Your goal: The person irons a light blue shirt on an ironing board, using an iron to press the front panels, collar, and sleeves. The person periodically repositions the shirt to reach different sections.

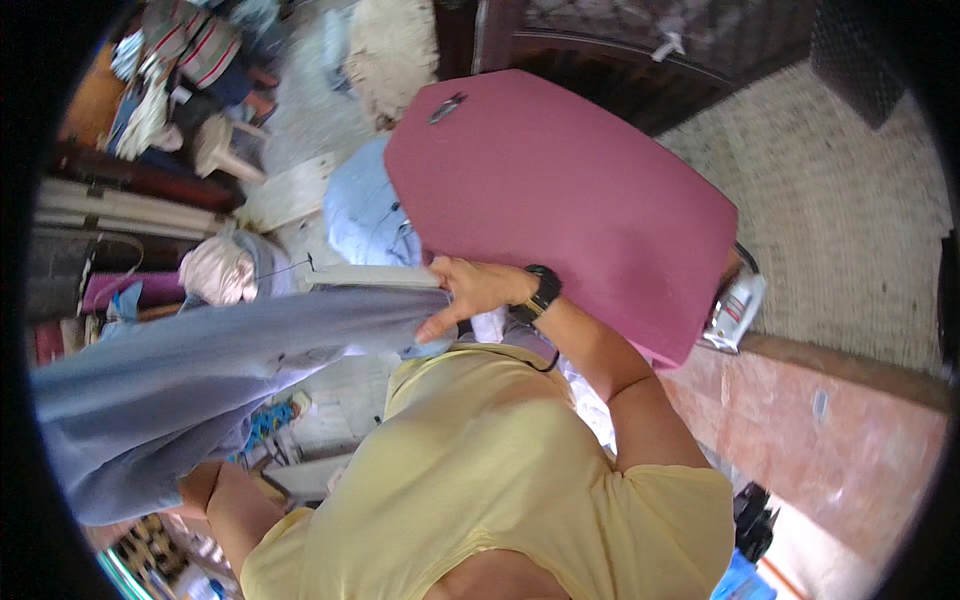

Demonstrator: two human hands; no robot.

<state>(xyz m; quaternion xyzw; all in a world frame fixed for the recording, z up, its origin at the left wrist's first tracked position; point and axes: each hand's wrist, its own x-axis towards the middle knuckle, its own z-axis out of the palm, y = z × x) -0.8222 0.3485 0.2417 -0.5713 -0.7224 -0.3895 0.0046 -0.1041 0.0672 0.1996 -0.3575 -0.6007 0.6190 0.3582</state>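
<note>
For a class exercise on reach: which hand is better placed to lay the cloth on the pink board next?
Probably the right hand: it grips the blue-grey cloth beside the pink board. The left hand is hidden by the cloth; its forearm lies farther from the board.

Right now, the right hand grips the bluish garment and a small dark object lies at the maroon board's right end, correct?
No: in the head view, the small dark object lies near the left end of the maroon board. The rest holds.
</note>
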